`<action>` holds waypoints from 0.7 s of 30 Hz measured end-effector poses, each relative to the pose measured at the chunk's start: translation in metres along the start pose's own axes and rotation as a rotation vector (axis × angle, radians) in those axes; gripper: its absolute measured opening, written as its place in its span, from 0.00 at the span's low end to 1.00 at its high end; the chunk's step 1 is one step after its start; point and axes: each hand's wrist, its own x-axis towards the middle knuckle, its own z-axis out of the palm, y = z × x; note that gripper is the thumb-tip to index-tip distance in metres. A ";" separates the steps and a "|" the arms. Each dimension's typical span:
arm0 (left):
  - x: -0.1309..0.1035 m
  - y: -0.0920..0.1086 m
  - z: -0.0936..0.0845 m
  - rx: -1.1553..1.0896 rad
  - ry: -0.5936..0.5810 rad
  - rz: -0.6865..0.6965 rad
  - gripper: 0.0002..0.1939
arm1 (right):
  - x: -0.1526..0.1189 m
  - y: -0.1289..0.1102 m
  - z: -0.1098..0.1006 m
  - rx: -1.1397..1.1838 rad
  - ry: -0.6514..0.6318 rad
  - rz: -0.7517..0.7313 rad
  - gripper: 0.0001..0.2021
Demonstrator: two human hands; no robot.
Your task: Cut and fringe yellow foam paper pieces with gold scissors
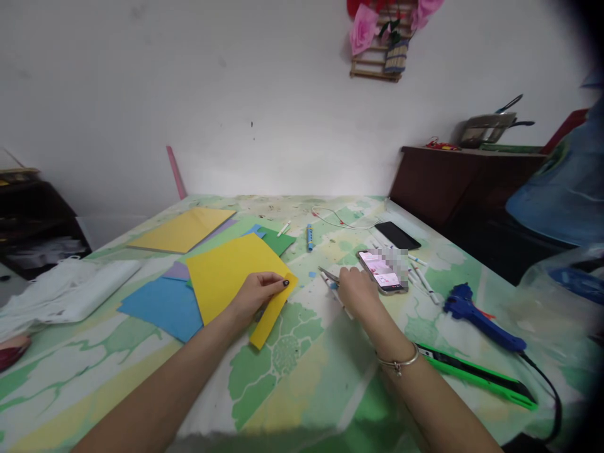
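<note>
Under the left hand's [257, 294] grip lies the yellow paper [226, 277].

The folded paper [221, 274] is yellow. Under it lies a blue sheet [160, 305]. The table cloth [292, 352] has green and white leaf shapes. The glue gun [476, 318] is blue.
</note>
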 end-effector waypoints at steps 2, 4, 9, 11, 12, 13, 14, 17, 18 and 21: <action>0.001 -0.002 -0.001 -0.015 0.000 -0.006 0.10 | -0.002 0.001 -0.001 -0.073 -0.032 0.041 0.12; 0.002 -0.003 -0.002 -0.032 -0.011 -0.017 0.10 | -0.003 0.000 -0.002 -0.114 -0.064 0.039 0.12; 0.002 -0.002 0.000 -0.094 -0.050 -0.048 0.11 | 0.002 -0.001 -0.002 -0.137 -0.131 0.007 0.14; 0.001 -0.002 0.001 -0.114 -0.065 -0.050 0.10 | 0.006 0.000 -0.002 -0.138 -0.153 0.010 0.14; 0.001 -0.002 0.001 -0.124 -0.072 -0.046 0.09 | 0.007 0.000 -0.001 -0.138 -0.162 0.013 0.14; 0.001 -0.002 0.001 -0.134 -0.080 -0.042 0.08 | 0.008 0.001 -0.001 -0.137 -0.170 0.017 0.14; 0.000 -0.002 0.001 -0.141 -0.086 -0.038 0.08 | 0.008 0.002 0.000 -0.135 -0.176 0.020 0.14; 0.000 -0.002 0.001 -0.147 -0.100 -0.036 0.08 | 0.007 0.002 0.001 -0.119 -0.188 0.029 0.15; 0.000 -0.002 0.001 -0.143 -0.102 -0.037 0.08 | 0.007 0.002 0.001 -0.110 -0.190 0.030 0.15; 0.001 -0.003 0.000 -0.136 -0.101 -0.034 0.09 | 0.006 0.001 0.000 -0.074 -0.187 0.031 0.16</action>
